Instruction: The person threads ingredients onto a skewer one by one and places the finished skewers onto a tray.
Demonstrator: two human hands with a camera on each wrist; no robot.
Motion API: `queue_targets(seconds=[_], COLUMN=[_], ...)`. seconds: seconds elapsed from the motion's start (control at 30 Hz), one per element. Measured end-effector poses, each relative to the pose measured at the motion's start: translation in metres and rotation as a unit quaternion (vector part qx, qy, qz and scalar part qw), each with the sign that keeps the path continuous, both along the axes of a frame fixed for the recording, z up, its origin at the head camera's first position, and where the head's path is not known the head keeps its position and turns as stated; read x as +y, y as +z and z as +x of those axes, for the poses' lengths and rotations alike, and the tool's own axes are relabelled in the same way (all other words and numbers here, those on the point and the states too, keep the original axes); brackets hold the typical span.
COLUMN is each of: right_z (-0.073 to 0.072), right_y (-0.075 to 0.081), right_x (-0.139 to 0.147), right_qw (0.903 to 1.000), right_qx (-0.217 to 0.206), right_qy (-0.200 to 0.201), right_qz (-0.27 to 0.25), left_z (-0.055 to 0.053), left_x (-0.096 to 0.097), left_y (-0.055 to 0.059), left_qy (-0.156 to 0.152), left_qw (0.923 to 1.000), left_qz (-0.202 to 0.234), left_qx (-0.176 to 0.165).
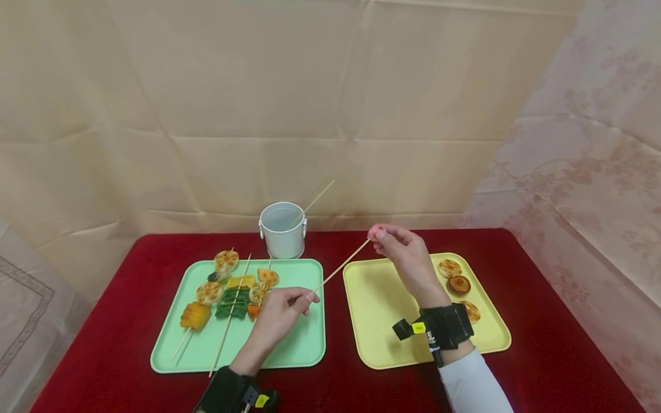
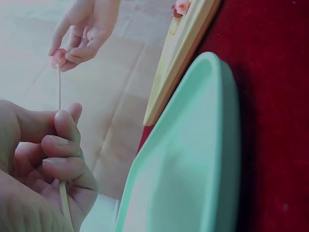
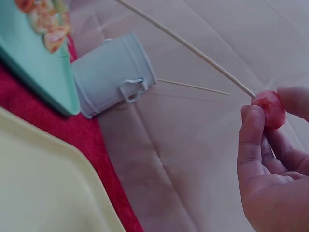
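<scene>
My left hand (image 1: 279,321) grips a thin wooden skewer (image 1: 343,265) over the right part of the green tray (image 1: 304,353). The skewer slants up to the right, its lower part running through the curled fingers in the left wrist view. Above the back of the yellow tray (image 1: 382,321), my right hand (image 1: 410,267) pinches a round pink food piece (image 3: 269,110) between thumb and fingers. The skewer's far end meets that piece, and no tip shows beyond it.
Several loaded skewers lie on the green tray, with corn (image 1: 195,316), green vegetable (image 1: 232,303) and lotus root slices (image 1: 226,260). A white bucket (image 1: 283,241) behind it holds another skewer (image 1: 319,197). Lotus slices (image 1: 450,268) and a mushroom (image 1: 458,285) sit on the yellow tray.
</scene>
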State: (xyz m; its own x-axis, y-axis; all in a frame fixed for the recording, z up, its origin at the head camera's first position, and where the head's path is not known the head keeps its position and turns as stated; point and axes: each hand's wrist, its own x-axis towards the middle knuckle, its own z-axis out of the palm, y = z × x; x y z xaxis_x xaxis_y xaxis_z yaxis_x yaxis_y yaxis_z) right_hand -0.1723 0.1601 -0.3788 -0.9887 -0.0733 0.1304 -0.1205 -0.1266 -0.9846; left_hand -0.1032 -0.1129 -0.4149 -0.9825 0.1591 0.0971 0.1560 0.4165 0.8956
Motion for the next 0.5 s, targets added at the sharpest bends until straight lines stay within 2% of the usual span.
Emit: queue_targets(seconds=[0.17, 0.33, 0.5], right_z=[-0.002, 0.000, 0.002], right_y=[0.002, 0.000, -0.002], right_x=[0.001, -0.003, -0.009], right_qw=[0.9988, 0.9983, 0.9993], right_qx=[-0.011, -0.026, -0.004], right_qy=[0.006, 0.016, 0.004], right_qz=[-0.046, -0.051, -0.037], left_z=[-0.003, -0.003, -0.004], left_x=[0.009, 0.020, 0.024], left_y=[0.001, 0.002, -0.001], left_qy=[0.004, 0.012, -0.010], left_qw=[0.9999, 0.9996, 0.9995], left_qz=[-0.001, 0.019, 0.016], left_qx=[0.013, 0.018, 0.024])
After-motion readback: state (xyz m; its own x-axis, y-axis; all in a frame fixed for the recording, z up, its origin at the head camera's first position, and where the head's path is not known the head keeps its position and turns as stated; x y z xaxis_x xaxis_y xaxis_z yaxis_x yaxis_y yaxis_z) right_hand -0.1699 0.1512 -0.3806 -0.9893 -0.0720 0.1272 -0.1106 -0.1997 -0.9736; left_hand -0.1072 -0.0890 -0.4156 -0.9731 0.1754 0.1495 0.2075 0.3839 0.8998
